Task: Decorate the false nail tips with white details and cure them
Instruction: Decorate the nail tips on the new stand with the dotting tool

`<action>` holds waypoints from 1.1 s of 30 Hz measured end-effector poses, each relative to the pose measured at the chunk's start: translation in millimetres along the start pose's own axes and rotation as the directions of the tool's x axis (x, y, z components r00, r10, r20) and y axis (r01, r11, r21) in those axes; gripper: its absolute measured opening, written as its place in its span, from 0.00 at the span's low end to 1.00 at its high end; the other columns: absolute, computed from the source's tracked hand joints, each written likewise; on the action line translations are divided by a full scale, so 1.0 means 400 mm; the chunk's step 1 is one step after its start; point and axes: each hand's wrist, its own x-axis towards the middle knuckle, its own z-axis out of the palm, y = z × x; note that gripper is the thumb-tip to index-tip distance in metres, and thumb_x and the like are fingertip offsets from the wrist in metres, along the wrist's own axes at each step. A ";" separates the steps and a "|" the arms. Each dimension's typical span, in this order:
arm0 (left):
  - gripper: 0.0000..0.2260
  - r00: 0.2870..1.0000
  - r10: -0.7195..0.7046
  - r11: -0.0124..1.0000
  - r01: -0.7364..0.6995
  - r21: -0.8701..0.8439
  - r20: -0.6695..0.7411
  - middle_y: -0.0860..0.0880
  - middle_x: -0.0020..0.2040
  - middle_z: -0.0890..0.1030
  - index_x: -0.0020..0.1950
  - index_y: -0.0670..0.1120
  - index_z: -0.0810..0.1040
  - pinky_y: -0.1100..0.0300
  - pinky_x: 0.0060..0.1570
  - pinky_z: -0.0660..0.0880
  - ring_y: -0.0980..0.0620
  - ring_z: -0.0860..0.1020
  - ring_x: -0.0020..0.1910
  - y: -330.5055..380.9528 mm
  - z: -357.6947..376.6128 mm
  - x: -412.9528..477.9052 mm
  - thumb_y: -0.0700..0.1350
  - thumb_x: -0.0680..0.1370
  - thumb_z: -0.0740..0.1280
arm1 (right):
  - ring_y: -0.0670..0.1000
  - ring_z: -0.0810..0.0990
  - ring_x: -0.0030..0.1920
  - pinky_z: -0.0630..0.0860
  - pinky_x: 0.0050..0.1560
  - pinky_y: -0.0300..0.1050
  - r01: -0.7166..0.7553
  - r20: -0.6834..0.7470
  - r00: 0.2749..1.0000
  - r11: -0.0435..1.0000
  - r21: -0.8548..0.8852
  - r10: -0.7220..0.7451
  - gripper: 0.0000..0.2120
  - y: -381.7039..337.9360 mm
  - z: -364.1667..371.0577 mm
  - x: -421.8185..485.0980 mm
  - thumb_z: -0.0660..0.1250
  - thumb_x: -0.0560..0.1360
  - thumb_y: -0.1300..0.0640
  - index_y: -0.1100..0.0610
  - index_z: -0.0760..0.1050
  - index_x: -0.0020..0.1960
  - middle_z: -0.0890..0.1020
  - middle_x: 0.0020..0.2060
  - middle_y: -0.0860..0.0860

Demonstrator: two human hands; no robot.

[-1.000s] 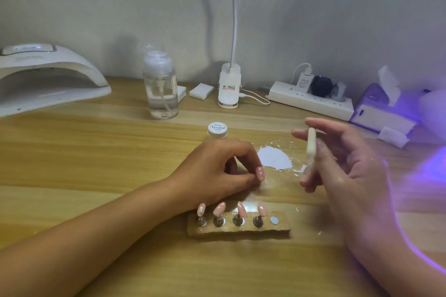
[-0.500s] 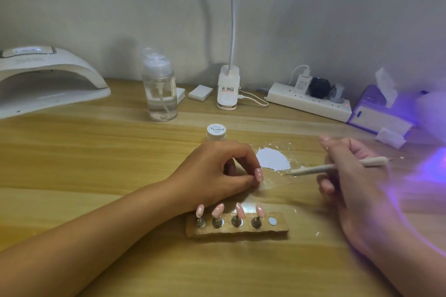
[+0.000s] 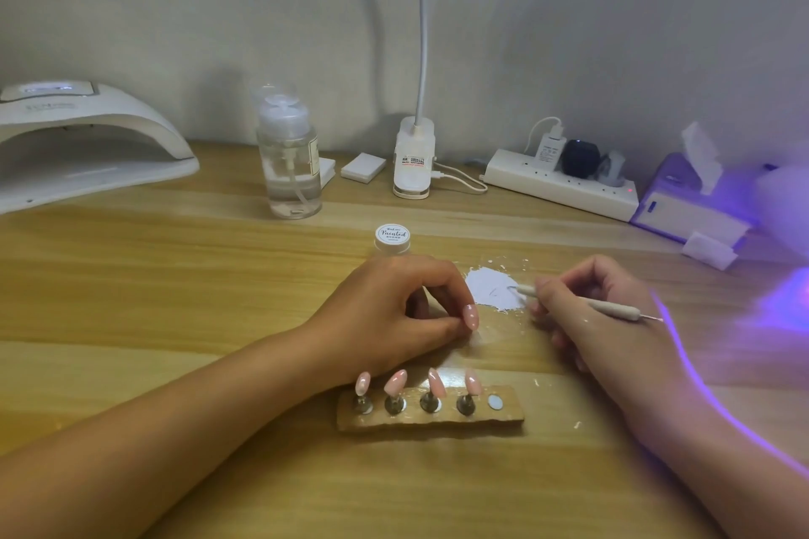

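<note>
Both hands grip: the left hand (image 3: pixel 394 311), resting on the surface (image 3: pixel 184 284), pinches what looks like a pink nail tip (image 3: pixel 470 316); the right hand (image 3: pixel 586 319) holds a dotting tool (image 3: pixel 613 308). Near the left wrist, a wooden holder (image 3: pixel 431 418) carries four pink tips (image 3: pixel 396 381), easily knocked. Tool's point sits in the white gel patch (image 3: pixel 490 291); overloading would blob, and violet glow (image 3: pixel 783 302) at right might cure it early.
</note>
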 end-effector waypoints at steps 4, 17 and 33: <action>0.07 1.000 -0.004 1.000 0.004 0.011 -0.001 0.59 0.42 0.82 0.41 0.54 0.82 0.67 0.36 0.69 0.59 0.75 0.31 0.000 -0.001 0.000 0.42 0.73 0.75 | 0.39 0.76 0.29 0.71 0.38 0.44 0.023 0.044 0.999 0.998 -0.064 -0.020 0.06 0.000 0.000 -0.002 0.71 0.74 0.45 0.44 0.76 0.41 0.86 0.36 0.43; 0.06 1.000 -0.013 1.000 0.013 0.014 -0.009 0.60 0.42 0.82 0.43 0.54 0.83 0.64 0.36 0.73 0.58 0.75 0.31 0.003 -0.001 0.000 0.42 0.73 0.75 | 0.46 0.76 0.27 0.70 0.23 0.35 0.045 0.030 0.998 0.918 0.393 -0.062 0.13 -0.053 0.013 -0.040 0.71 0.72 0.44 0.53 0.76 0.44 0.85 0.33 0.51; 0.06 0.999 0.034 0.999 -0.034 0.014 -0.017 0.57 0.42 0.82 0.42 0.54 0.83 0.67 0.34 0.70 0.57 0.74 0.31 -0.006 0.001 0.001 0.43 0.73 0.76 | 0.48 0.79 0.27 0.75 0.29 0.35 -0.043 0.161 0.987 0.920 0.390 -0.022 0.14 -0.047 0.039 -0.061 0.69 0.76 0.59 0.56 0.68 0.35 0.83 0.29 0.58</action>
